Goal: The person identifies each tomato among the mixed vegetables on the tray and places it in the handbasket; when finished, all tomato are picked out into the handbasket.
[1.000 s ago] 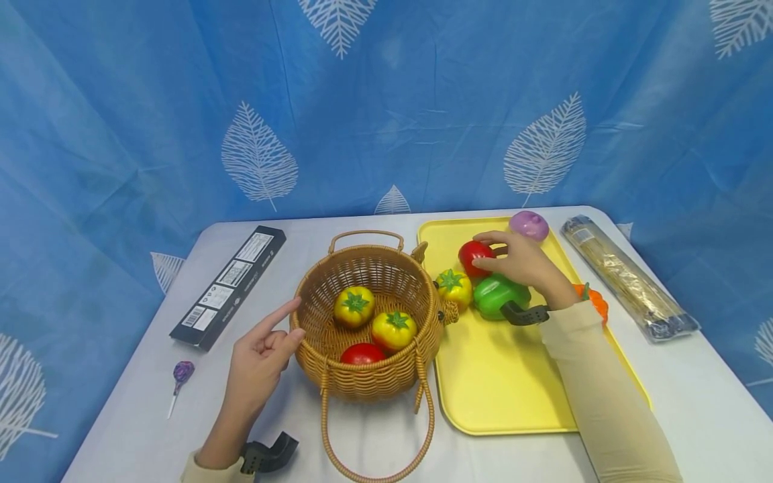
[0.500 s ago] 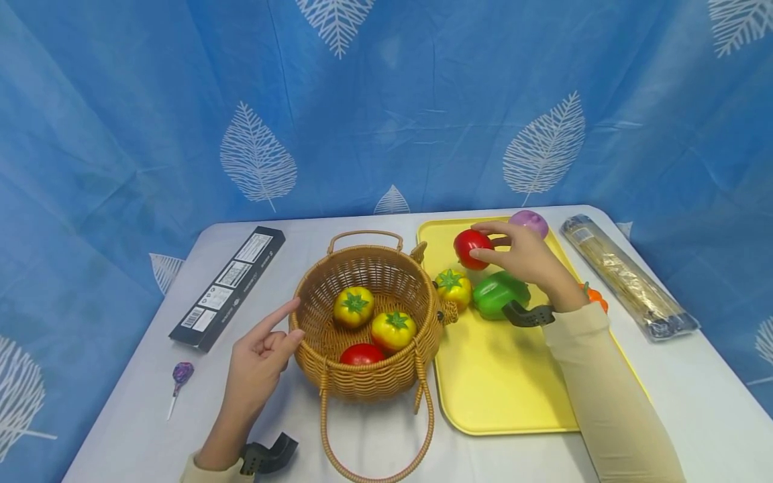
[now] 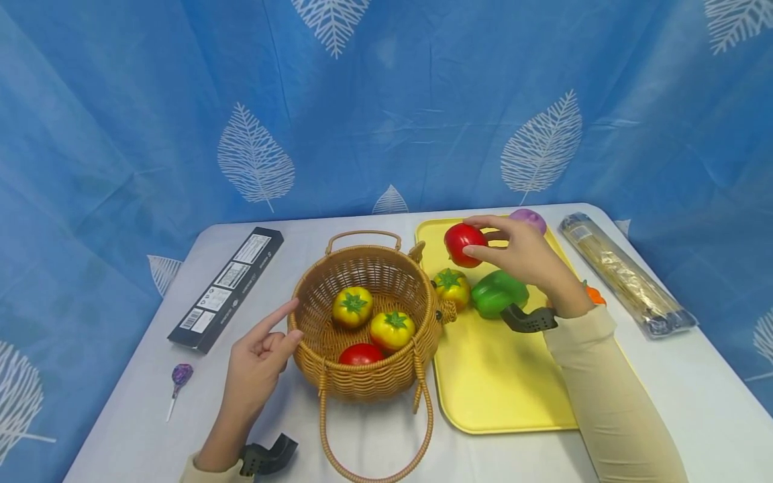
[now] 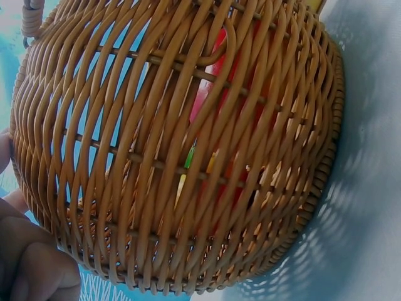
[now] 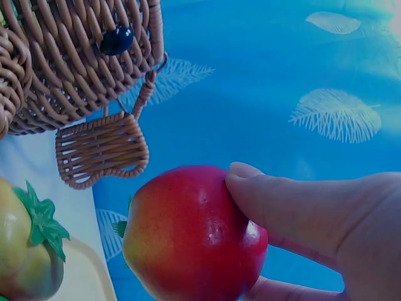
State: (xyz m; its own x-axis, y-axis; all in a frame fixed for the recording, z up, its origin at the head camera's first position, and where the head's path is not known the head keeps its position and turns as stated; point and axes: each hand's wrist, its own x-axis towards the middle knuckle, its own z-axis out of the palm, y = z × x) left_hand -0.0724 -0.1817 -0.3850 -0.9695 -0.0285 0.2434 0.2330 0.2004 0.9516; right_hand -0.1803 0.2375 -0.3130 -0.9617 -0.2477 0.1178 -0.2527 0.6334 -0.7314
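My right hand pinches a shiny red toy tomato between thumb and fingers, over the back of the yellow tray. The right wrist view shows this tomato with its green leaves facing left. My left hand is beside the round wicker basket, index finger straight and thumb tip right at the rim, the other fingers curled in. Inside the basket lie two yellow tomatoes with green leaves and a red one. In the left wrist view, the woven wall partly hides them.
On the tray are a yellow tomato, a green bell pepper, a purple onion-like vegetable and an orange one, partly hidden by my arm. A clear packet lies right; a black box and lollipop lie left.
My right hand has lifted the red tomato off the tray's contents and carried it a little up and left. My left hand stays at the basket rim.
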